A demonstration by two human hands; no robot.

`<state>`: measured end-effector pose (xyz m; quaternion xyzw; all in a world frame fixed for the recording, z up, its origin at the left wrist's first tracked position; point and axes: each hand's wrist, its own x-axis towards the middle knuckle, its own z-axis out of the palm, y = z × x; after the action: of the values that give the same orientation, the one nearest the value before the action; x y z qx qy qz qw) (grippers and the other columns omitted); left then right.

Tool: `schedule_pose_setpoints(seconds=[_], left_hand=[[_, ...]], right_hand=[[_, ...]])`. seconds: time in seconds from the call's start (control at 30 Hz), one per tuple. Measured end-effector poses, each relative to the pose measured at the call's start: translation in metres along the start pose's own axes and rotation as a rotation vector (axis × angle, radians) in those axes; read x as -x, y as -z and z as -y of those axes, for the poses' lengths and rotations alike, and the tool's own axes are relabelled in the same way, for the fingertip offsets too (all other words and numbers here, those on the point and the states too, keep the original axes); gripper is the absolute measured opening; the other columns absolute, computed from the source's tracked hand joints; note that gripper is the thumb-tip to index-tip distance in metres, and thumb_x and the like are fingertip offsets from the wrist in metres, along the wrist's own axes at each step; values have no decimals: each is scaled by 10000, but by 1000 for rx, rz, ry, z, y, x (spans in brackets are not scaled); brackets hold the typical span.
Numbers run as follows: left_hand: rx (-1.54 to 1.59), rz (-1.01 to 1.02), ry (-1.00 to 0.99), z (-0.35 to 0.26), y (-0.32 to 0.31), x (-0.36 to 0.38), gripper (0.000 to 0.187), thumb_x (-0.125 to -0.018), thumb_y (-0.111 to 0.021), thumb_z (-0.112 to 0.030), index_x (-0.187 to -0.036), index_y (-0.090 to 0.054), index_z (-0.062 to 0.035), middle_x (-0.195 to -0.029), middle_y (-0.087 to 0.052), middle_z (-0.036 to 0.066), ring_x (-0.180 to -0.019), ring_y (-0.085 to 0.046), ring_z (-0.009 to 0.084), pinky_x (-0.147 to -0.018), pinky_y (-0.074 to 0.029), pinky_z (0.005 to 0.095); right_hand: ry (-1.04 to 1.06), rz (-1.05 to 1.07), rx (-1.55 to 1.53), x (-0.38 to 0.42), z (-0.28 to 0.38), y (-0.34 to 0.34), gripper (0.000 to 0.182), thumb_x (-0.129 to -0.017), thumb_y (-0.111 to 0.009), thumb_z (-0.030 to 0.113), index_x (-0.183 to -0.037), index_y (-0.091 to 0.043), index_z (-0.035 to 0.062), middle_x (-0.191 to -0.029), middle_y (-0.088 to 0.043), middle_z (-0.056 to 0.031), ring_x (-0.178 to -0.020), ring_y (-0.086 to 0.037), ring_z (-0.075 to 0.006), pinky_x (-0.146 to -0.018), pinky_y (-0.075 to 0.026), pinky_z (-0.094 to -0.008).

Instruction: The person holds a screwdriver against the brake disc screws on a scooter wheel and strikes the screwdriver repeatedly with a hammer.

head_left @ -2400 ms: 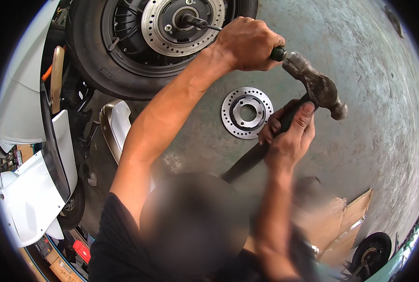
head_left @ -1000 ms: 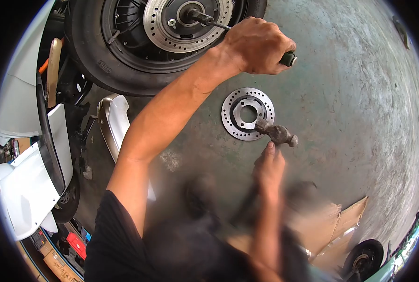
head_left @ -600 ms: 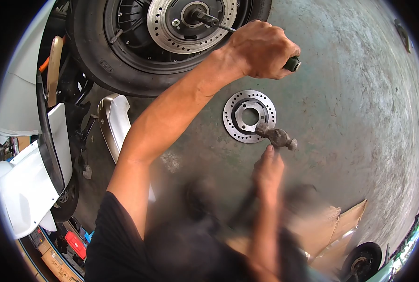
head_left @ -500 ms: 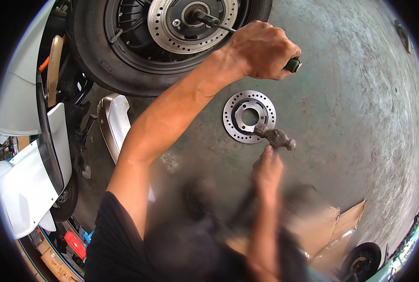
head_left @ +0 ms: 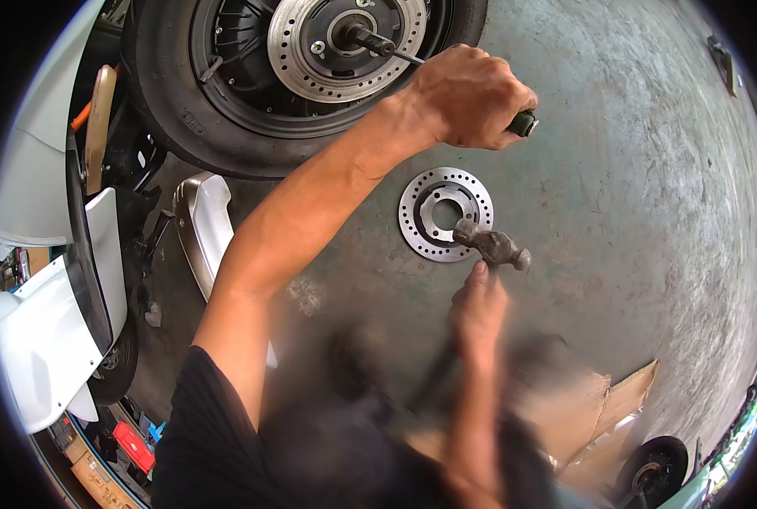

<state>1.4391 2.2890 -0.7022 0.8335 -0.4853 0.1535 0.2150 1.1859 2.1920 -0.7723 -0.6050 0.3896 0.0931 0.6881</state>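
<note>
My left hand [head_left: 476, 97] is wrapped round the dark handle [head_left: 523, 125] of a screwdriver. Its metal shaft [head_left: 408, 58] points left toward the axle [head_left: 370, 39] of a big wheel; whether the tip touches it I cannot tell. A drilled brake disc [head_left: 281, 51] sits around that hub. Lower down, my right hand [head_left: 480, 310] grips a hammer [head_left: 494, 246] just below its head, thumb up along the handle. Under the hammer head lies a second, loose brake disc [head_left: 410, 216] on the floor, partly covered by it.
The wheel's black tire [head_left: 166, 110] fills the top left. White body panels [head_left: 47, 339] stand at the left, with a silver curved part [head_left: 200, 220] beside them. Cardboard [head_left: 594, 407] and a small wheel [head_left: 656, 471] are at the lower right, on the floor [head_left: 616, 237].
The view has shifted slightly. Both hands keep their grips, and the screwdriver and hammer have hardly moved.
</note>
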Motion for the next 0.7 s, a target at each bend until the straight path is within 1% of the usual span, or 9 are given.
schedule_pose_setpoints(seconds=[0.33,0.5,0.63,0.7], left_hand=[[-11,46,25,1,1,1,199,-724,-742,-264,-764,-687,-77,-624,-640,101,-602,-646,312,-558,-527,401],[-14,16,9,1,1,1,199,-721,-746,-262,-764,-687,-77,-621,-637,105,-598,-645,315,-556,-526,402],[-18,25,9,0,3,1,198,-724,-740,-263,-750,-678,-77,-618,-632,110,-596,-643,316,-555,-523,404],[-15,19,11,1,0,0,196,-725,-735,-262,-744,-674,-77,-616,-630,111,-595,-642,317,-554,-522,404]], right_hand=[[-5,-12,-18,-2,-1,5,420,-980,-541,473,-827,-428,99,-534,-366,50,-403,-338,-53,-355,-259,-241],[-5,-36,-5,-4,0,8,443,-978,-529,495,-832,-421,91,-546,-383,33,-395,-349,-70,-347,-286,-246],[-30,-38,-12,-4,20,9,454,-987,-505,500,-842,-425,78,-558,-395,19,-391,-360,-78,-346,-307,-245],[-27,-15,-101,-8,35,15,461,-998,-477,502,-872,-435,61,-571,-400,7,-389,-372,-85,-349,-321,-242]])
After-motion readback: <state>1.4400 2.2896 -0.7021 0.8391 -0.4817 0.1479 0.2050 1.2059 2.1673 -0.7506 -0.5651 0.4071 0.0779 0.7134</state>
